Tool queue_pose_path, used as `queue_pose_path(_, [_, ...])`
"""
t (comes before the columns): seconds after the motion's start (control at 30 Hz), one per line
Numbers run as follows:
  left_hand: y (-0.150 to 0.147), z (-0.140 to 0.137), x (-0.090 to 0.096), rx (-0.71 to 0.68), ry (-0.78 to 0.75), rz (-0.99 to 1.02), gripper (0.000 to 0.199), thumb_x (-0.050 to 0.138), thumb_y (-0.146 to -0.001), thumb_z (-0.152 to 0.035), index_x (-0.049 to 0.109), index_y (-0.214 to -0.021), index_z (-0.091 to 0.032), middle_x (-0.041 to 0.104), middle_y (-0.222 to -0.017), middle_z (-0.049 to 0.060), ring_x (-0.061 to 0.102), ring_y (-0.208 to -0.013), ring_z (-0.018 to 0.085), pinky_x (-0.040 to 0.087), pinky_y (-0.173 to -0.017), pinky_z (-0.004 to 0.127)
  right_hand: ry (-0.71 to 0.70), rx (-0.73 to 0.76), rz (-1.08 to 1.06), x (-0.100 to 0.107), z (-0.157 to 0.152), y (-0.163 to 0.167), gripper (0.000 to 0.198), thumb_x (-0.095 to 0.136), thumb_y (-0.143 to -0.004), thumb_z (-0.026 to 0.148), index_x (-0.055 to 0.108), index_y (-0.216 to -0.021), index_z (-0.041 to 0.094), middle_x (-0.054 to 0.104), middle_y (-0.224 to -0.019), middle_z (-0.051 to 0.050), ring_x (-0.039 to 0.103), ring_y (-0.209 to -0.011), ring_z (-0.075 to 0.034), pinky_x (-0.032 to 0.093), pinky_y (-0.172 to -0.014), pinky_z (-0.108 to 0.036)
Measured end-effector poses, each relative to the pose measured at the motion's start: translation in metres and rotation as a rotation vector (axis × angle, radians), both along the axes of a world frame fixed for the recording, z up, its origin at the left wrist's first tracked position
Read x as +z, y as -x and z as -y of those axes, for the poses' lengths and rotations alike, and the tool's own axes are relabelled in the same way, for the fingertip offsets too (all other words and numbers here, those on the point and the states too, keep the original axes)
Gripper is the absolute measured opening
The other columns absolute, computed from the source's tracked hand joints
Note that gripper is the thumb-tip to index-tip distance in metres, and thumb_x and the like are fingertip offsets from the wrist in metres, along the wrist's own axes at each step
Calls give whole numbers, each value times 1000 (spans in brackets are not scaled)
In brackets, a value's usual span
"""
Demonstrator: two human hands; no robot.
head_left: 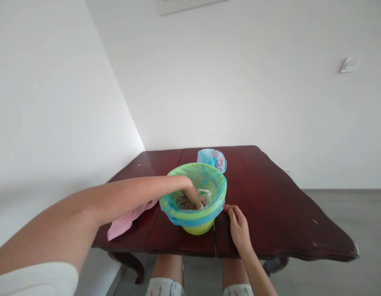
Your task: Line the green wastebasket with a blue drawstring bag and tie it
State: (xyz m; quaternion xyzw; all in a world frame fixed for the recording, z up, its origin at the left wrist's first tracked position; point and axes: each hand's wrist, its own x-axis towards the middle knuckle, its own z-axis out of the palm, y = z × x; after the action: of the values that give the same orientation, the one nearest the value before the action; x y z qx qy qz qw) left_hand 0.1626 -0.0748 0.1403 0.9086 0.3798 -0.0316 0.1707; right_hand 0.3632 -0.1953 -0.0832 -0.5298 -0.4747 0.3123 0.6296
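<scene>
A yellow-green plastic basket (199, 228), lined with a thin blue plastic bag (175, 216), stands near the table's front edge. My left hand (195, 198) reaches down inside it, fingers curled among crumpled whitish and brownish contents (184, 203). Whatever those fingers grip is hidden. Just right of the basket is my right hand (239, 226), its thumb and fingers drawn together beside the rim. A small pinkish bit shows at its fingertips, too little to name. Partly covered by my left forearm, a pink cloth (124, 225) lies left of the basket.
Behind the basket sits a bunched blue plastic bag (211, 159) with something pink and white in it. The dark red wooden table (270, 201) has a wavy edge and meets the white wall at the back. My knees are below its front edge.
</scene>
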Motion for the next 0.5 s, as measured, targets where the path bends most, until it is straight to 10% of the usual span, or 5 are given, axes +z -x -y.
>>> queue_pose_path(0.13, [7,-7,40,-95,187,-176,39,108,-59,-25,92,-94,-30,86,-82,0,81,-76,31,67,-74,40,-10,22,7,5,3,1,57,60,-115,76,82,-106,24,89,-115,-14,82,-105,-35,62,-98,-46])
queue_pose_path(0.3, [56,32,101,-102,-48,51,28,71,-111,-49,90,-125,-36,91,-125,3,84,-112,29,62,-98,38,-35,29,13,7,5,4,50,62,-116,70,79,-111,23,86,-108,-13,81,-99,-32,65,-92,-44])
queue_pose_path(0.4, [106,85,94,-9,-375,401,33,57,-119,-44,81,-103,-28,85,-101,5,79,-92,24,60,-84,36,-147,-9,20,10,11,8,39,71,-115,59,75,-129,24,84,-124,-15,82,-106,-31,69,-90,-45])
queue_pose_path(0.5, [151,135,48,-9,-697,687,21,59,-117,-32,70,-100,-28,78,-89,4,73,-80,24,61,-77,40,-328,-51,176,20,24,12,38,78,-113,42,74,-148,29,72,-153,-17,77,-130,-33,71,-99,-51])
